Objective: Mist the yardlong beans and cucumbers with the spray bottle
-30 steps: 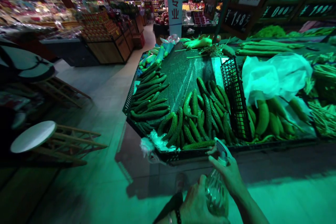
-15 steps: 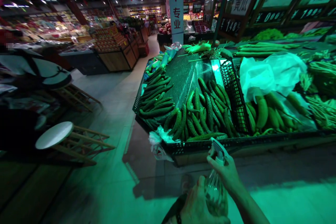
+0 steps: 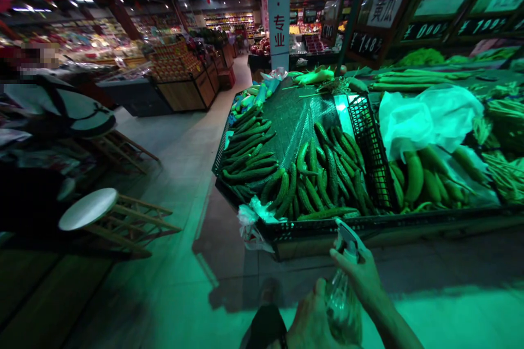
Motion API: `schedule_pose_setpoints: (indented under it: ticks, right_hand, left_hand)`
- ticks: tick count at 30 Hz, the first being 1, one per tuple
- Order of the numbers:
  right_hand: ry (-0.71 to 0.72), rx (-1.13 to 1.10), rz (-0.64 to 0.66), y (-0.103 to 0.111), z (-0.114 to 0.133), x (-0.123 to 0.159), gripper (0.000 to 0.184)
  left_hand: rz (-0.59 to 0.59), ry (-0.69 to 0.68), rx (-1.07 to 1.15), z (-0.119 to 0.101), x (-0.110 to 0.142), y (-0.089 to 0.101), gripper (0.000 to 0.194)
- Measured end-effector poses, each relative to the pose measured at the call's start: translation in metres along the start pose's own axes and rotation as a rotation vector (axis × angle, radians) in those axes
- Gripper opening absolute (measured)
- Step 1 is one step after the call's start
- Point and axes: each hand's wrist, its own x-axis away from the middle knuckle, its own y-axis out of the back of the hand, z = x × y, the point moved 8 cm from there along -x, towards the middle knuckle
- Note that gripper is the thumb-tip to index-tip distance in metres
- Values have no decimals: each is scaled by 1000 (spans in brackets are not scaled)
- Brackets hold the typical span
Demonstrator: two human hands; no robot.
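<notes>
Left hand [image 3: 313, 322]: bare; dark sleeve cuff [image 3: 264, 330] at the wrist.
Right hand [image 3: 362, 278]: bare; forearm unsleeved.

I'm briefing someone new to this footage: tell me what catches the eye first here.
First the heap of dark cucumbers in the black display crate, centre frame, under green light. Low in the frame, the right hand grips the head of a clear spray bottle while the left hand cups its body. To the left, a white round stool stands in the aisle.
</notes>
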Motion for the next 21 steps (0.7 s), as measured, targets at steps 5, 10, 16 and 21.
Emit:
schedule_pose_setpoints:
  ticks: [5, 10, 16, 21]
  right_hand:
    - [-52, -32, -35, -12, 4, -9, 55]
    - [-47, -32, -62, -40, 16, -12, 46]
    - [-44, -38, -126, -67, 24, -24, 45]
    - [-14, -53, -98, -91, 30, -33, 47]
  left_hand:
    - [93, 9, 71, -15, -5, 23, 102]
    - [106, -26, 63, -11, -9, 61, 99]
    - [124, -44, 30, -7, -11, 91, 96]
    - [139, -76, 66, -3, -16, 108, 94]
